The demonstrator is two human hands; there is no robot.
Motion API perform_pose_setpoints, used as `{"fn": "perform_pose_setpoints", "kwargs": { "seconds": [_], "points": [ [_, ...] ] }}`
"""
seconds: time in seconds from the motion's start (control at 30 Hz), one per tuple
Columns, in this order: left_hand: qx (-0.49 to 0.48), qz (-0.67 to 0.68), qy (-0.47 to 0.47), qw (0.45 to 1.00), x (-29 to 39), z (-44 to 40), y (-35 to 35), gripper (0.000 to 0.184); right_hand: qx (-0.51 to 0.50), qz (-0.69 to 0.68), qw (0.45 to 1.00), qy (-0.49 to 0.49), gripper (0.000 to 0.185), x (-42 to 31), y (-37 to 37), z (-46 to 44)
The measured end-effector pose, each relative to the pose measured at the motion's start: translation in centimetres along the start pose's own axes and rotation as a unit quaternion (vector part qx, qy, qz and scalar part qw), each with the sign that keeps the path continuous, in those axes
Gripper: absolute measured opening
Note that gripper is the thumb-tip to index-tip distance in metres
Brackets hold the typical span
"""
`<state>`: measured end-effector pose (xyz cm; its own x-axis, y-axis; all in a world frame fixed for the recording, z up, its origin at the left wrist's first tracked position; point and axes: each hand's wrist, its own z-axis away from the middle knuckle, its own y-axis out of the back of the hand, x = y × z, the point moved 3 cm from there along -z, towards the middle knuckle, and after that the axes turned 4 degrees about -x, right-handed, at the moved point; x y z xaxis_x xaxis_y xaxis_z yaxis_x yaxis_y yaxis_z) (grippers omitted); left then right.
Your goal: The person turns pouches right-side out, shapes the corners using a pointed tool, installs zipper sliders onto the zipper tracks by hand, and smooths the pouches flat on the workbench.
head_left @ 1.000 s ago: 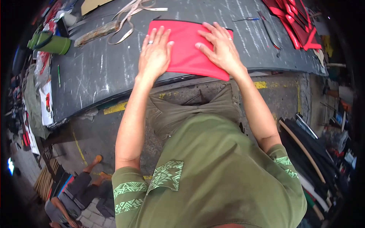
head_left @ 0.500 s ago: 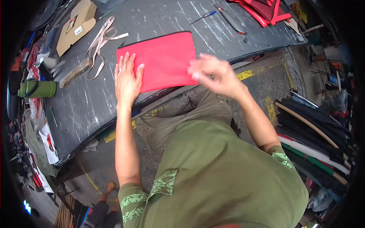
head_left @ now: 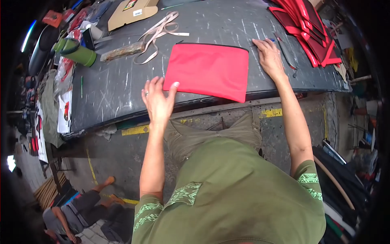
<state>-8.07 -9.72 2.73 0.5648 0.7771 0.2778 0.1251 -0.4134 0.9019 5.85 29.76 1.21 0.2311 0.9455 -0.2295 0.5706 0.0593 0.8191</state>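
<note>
Scuffed dark worktop (head_left: 115,91) lies far, yellow-marked concrete floor (head_left: 118,158) near. Left hand (head_left: 158,101) — loosely open — overlaps the red zippered pouch (head_left: 208,72); right hand (head_left: 271,60) adjoins a blue handle (head_left: 271,40), grip unclear.

Shows a green flask (head_left: 81,53) at left; on the surface (head_left: 122,77), a worn bar (head_left: 122,52) beside a measuring tape (head_left: 179,34), a cardboard box (head_left: 130,16) at far left, red pieces (head_left: 305,29) at far right.

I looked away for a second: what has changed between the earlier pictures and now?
The right hand lifted off the red pouch and moved right, to the blue-handled tool; whether it grips it is unclear. The left hand drew back to the pouch's near left corner. The pouch, measuring tape and green flask stayed in place.
</note>
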Motion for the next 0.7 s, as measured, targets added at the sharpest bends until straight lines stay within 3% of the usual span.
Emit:
{"fn": "perform_pose_setpoints", "kwargs": {
  "seconds": [0.13,0.2,0.23,0.3,0.33,0.37,0.4,0.47,0.5,0.6,0.7],
  "points": [
    [0.055,0.006,-0.059,0.997,1.5,0.2,0.5,0.038,-0.073,0.057,0.994,-0.057,0.020,-1.0,1.1,-0.2],
    [-0.036,0.286,0.075,0.955,1.7,-0.8,1.0,0.034,-0.092,0.080,0.989,-0.081,0.019,-1.0,2.0,-0.5],
    [-0.080,0.417,0.137,0.895,2.0,-1.4,1.4,0.033,-0.023,0.083,0.995,-0.055,0.017,-1.1,2.6,-0.7],
    [-0.066,0.477,0.107,0.870,2.8,-2.8,3.0,0.032,0.112,0.083,0.990,-0.001,0.014,-1.7,3.7,-0.8],
    [-0.059,0.531,0.078,0.842,3.2,-3.6,4.0,0.032,0.115,0.081,0.990,0.005,0.014,-3.5,5.1,-1.5],
    [-0.055,0.582,0.048,0.810,3.7,-4.1,5.0,0.033,0.133,-0.076,0.988,-0.025,0.012,-4.8,6.8,-1.7],
    [-0.052,0.581,0.047,0.811,4.2,-4.5,6.1,0.033,0.148,-0.230,0.960,-0.056,0.010,-6.7,9.0,-2.0],
    [-0.033,0.641,0.032,0.766,5.7,-5.6,8.6,0.031,0.138,-0.286,0.948,-0.022,0.014,-10.9,12.8,-1.8],
    [-0.024,0.671,0.022,0.741,6.3,-6.0,9.6,0.030,0.143,-0.286,0.947,-0.019,0.014,-12.5,14.4,-1.7],
    [-0.029,0.688,0.000,0.725,7.3,-6.5,11.8,0.033,0.147,-0.240,0.954,0.105,0.022,-17.0,18.6,-1.2],
    [-0.055,0.695,-0.020,0.716,8.4,-5.6,12.7,0.034,0.068,-0.246,0.964,0.073,0.028,-19.3,20.1,-1.3]
  ]
}}
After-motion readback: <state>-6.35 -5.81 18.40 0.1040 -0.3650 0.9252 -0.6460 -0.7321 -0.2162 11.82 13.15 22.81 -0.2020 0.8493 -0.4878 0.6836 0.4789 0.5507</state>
